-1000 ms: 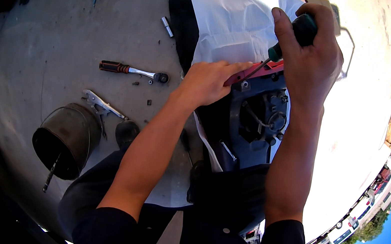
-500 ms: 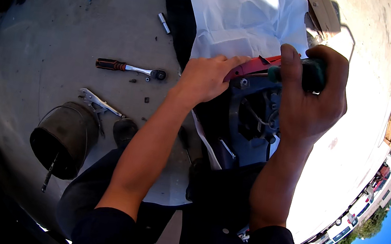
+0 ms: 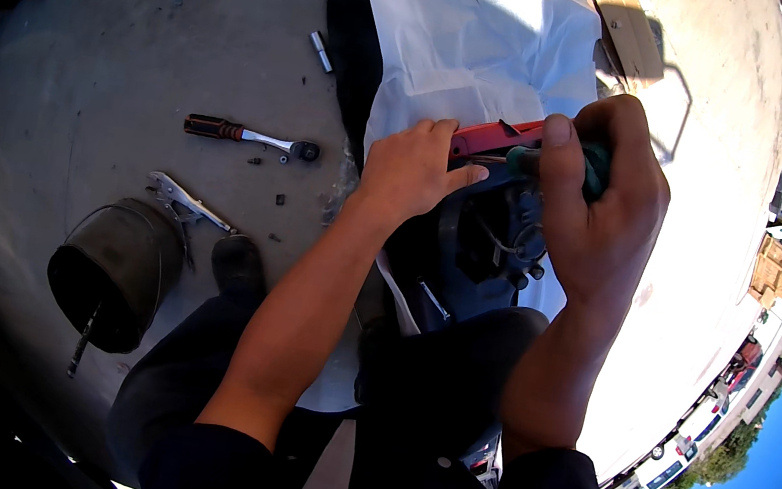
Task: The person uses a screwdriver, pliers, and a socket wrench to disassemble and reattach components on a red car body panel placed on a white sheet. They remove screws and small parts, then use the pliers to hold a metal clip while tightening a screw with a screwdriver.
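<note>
Tipped flatter since earlier, the right hand's (image 3: 608,198) gripped screwdriver (image 3: 527,162) lies along the red part (image 3: 487,140) (at the dark housing's (image 3: 451,228) far end); the left hand (image 3: 409,171) touches its left end, grip unclear.

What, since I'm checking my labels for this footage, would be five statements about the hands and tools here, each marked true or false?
1. The right hand grips a green-handled screwdriver. True.
2. The left hand holds the ratchet wrench. False: it is at the left end of the red bar, and the wrench lies on the grey floor.
3. Locking pliers lie beside the dark bucket. True.
4. The dark bucket sits on the white sheet. False: it is on the grey floor, well left of the sheet.
5. The metal socket is to the right of the white sheet. False: it lies to the left.
</note>
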The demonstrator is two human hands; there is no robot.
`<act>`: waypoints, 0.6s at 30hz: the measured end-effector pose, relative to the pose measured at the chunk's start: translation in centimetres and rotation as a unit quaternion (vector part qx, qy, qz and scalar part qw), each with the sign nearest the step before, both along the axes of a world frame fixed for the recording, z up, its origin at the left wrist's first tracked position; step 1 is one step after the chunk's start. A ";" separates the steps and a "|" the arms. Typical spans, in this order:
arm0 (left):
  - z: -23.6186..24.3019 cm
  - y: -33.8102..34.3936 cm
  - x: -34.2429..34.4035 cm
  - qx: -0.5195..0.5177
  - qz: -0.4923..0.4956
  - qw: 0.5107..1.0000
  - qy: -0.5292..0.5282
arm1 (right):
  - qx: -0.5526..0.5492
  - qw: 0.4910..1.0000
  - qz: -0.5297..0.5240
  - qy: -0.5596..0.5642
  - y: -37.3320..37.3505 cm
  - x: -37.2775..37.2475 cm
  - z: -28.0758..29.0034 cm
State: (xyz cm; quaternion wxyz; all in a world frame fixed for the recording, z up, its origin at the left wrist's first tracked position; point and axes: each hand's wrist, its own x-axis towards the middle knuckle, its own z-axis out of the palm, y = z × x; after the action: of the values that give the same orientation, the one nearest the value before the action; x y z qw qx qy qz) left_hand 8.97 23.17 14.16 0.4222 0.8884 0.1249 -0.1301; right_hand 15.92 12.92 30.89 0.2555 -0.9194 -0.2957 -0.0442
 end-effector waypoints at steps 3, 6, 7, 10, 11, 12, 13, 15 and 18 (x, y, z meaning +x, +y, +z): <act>0.4 0.1 0.1 0.002 -0.001 1.000 0.008 | 0.089 0.984 -0.036 0.148 -0.6 -0.7 0.3; 0.5 0.3 0.0 -0.005 0.004 1.000 0.009 | 0.099 0.960 -0.022 0.263 -1.3 -1.2 1.7; 0.5 0.3 0.1 -0.003 0.006 1.000 0.008 | 0.090 0.948 -0.020 0.303 -1.6 -1.4 2.0; 0.3 0.3 0.0 -0.002 0.008 1.000 0.005 | 0.125 0.949 -0.038 0.285 -1.7 -2.2 1.4; 0.2 0.3 0.0 -0.006 0.007 1.000 0.001 | 0.132 0.950 -0.040 0.279 -1.8 -2.5 1.3; 0.3 0.4 0.0 -0.010 0.003 1.000 -0.002 | 0.131 0.955 -0.039 0.264 -1.9 -2.8 1.0; 0.3 0.4 0.0 -0.009 0.004 1.000 -0.001 | 0.138 0.952 -0.041 0.269 -2.0 -3.0 1.0; 0.3 0.5 0.1 -0.007 0.002 1.000 0.000 | 0.150 0.948 -0.047 0.278 -2.3 -3.5 1.0; 0.2 0.6 0.1 -0.019 0.006 1.000 0.020 | 0.175 0.955 -0.030 0.238 -2.9 -4.4 0.2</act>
State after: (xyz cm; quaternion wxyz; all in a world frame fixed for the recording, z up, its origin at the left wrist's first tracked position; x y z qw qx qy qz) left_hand 9.11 23.73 14.39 0.4373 0.8767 0.1357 -0.1474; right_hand 11.48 10.02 31.11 0.4740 -0.8526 -0.1862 0.1174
